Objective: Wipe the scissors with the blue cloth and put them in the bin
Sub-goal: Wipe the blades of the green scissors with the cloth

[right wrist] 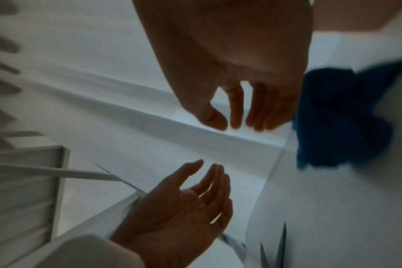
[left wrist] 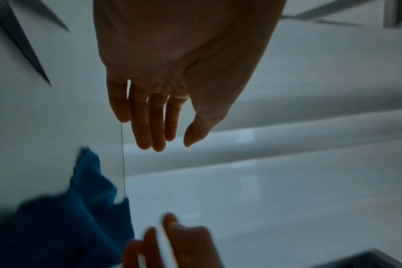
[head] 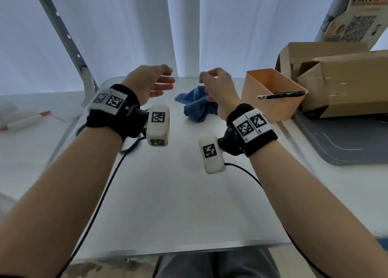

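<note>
The dark scissors (head: 281,94) lie across the front rim of the orange bin (head: 270,110) at the table's right side. Left of the bin, the crumpled blue cloth (head: 195,105) lies on the white table (head: 168,193). Both hands hover above the table's far end and hold nothing. My left hand (head: 168,76) has straight, spread fingers. My right hand (head: 207,78) hangs above the cloth with loosely curled fingers. In the left wrist view, my left hand (left wrist: 172,143) is empty and the cloth (left wrist: 69,217) lies below it. In the right wrist view, my right hand (right wrist: 230,125) is empty beside the cloth (right wrist: 337,117).
Cardboard boxes (head: 336,84) stand behind and right of the bin, partly on a grey tray (head: 346,147). Red-capped markers (head: 25,120) lie on the surface to the left. A grey metal frame leg (head: 69,40) rises at the back left, before a white curtain.
</note>
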### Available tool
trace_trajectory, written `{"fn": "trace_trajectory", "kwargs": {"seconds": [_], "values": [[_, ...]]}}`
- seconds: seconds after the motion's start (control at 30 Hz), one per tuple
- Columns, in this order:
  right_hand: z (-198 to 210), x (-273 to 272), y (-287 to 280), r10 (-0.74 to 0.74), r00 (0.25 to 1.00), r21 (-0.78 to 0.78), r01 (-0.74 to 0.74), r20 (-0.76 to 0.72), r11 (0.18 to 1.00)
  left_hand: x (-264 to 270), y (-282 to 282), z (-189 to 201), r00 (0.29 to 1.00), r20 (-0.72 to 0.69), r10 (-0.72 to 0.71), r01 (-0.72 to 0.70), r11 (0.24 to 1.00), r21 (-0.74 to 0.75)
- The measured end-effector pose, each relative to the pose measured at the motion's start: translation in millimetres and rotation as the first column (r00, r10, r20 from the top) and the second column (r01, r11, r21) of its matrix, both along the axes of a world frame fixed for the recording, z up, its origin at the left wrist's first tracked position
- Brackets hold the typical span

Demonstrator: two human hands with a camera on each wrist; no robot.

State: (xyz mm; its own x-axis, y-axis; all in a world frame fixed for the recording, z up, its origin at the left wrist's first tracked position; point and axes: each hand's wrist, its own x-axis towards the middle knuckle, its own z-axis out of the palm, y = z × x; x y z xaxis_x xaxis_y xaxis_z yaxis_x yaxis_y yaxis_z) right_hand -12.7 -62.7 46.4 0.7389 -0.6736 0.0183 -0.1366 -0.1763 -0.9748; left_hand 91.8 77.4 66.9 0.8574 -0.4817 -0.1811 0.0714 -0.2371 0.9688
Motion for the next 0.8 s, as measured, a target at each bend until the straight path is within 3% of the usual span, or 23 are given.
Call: {"fn": "trace_trajectory", "kwargs": {"seconds": [0.1, 0.23, 0.47, 0.8], "values": [[-9, 14, 29, 0.265, 0.956, 0.169, -0.242, -0.125, 0.955, 13, 30, -7, 0.997, 0.007, 0.077, -0.077, 0.996, 0.046], [-24, 28, 59, 0.521, 0.813, 0.145, -0.500, -0.259, 0.854, 23, 65, -21, 0.986, 0.018, 0.165, -0.166, 0.978, 0.130], [-46, 47, 102, 0.645, 0.575, -0.028, -0.757, -0.502, 0.653, 34, 98, -44, 0.953, 0.061, 0.297, -0.303, 0.932, 0.197], [-56, 58, 95, 0.447, 0.682, -0.243, -0.668, -0.579, 0.703, 27, 85, -52, 0.969, 0.029, 0.247, -0.244, 0.918, 0.314]]}}
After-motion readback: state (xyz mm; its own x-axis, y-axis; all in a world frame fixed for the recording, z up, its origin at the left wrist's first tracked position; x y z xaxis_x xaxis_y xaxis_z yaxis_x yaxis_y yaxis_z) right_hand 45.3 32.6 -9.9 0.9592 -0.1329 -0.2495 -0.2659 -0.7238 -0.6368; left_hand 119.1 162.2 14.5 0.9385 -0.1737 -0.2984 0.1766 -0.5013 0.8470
